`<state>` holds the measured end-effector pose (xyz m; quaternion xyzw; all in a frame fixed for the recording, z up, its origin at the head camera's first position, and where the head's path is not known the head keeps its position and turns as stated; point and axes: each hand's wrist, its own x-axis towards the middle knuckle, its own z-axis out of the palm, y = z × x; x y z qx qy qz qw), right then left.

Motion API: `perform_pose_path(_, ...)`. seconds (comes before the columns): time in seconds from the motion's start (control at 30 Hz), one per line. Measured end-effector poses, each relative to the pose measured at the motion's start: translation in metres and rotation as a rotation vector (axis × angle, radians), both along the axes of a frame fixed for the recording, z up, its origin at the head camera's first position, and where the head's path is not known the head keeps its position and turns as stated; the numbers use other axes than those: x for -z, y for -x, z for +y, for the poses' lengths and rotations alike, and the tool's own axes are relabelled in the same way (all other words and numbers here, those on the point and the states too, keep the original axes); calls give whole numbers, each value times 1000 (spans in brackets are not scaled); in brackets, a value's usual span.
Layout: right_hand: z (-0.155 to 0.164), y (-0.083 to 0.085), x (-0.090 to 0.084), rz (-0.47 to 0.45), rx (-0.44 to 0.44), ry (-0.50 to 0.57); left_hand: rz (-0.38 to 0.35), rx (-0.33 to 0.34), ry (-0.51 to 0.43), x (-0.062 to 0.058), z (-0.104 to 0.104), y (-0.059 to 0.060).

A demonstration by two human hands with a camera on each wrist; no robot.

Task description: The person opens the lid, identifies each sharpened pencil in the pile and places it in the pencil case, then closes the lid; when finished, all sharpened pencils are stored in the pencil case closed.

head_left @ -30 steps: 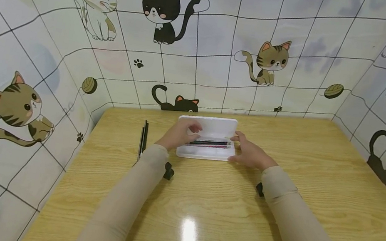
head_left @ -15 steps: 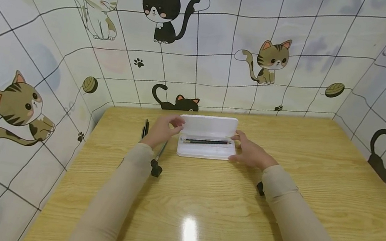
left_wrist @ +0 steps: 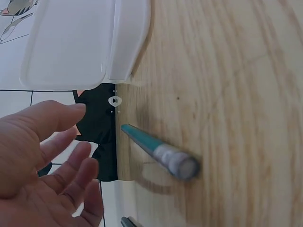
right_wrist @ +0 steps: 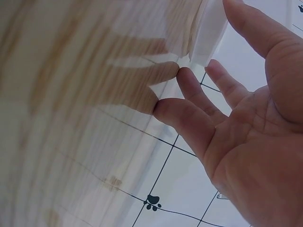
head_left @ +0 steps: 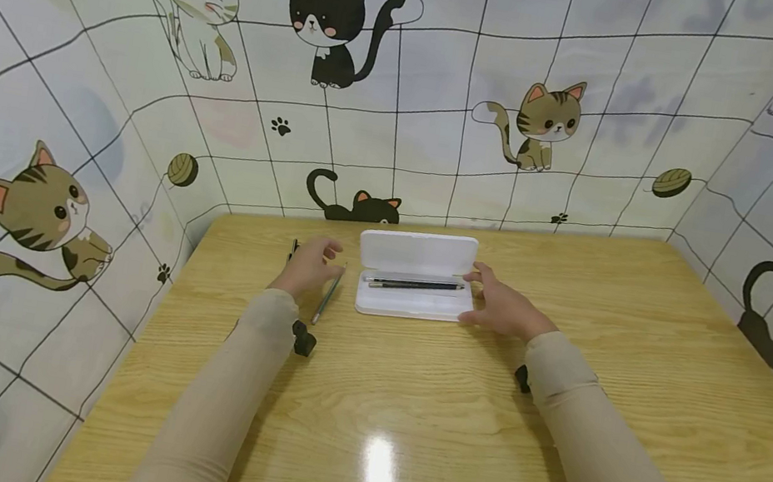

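Note:
An open white pencil case point(head_left: 414, 304) lies at the far middle of the wooden table point(head_left: 449, 419), its lid point(head_left: 417, 253) tipped back. Dark pencils point(head_left: 414, 283) lie inside it. My left hand point(head_left: 317, 257) hovers left of the case with fingers spread and holds nothing. A teal pencil point(head_left: 328, 296) lies on the table just beside it; the left wrist view shows this pencil point(left_wrist: 156, 151) apart from my left hand point(left_wrist: 47, 156). My right hand point(head_left: 493, 297) rests with straight fingers against the case's right end. In the right wrist view, the thumb of that hand point(right_wrist: 236, 113) touches the case edge point(right_wrist: 208, 33).
Two dark pens point(head_left: 294, 248) lie on the table left of my left hand, near the wall. Cat-patterned panels point(head_left: 392, 107) close in the table at the back and both sides.
My left hand lifted a teal pencil out of the case, carried it left, laid it on the table and let go. The right hand stayed at the case's end.

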<state>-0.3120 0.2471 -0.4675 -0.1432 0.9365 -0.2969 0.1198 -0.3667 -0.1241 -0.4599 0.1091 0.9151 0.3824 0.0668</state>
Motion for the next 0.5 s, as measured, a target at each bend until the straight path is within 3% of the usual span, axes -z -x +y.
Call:
perform_pose_path(0.2,0,-1,-2,-3,-1,6,-110,-12,43,0,0,-3)
perform_pose_path(0.5,1,0,0,-1,-4,5,-185,-50,74,4,0,-8)
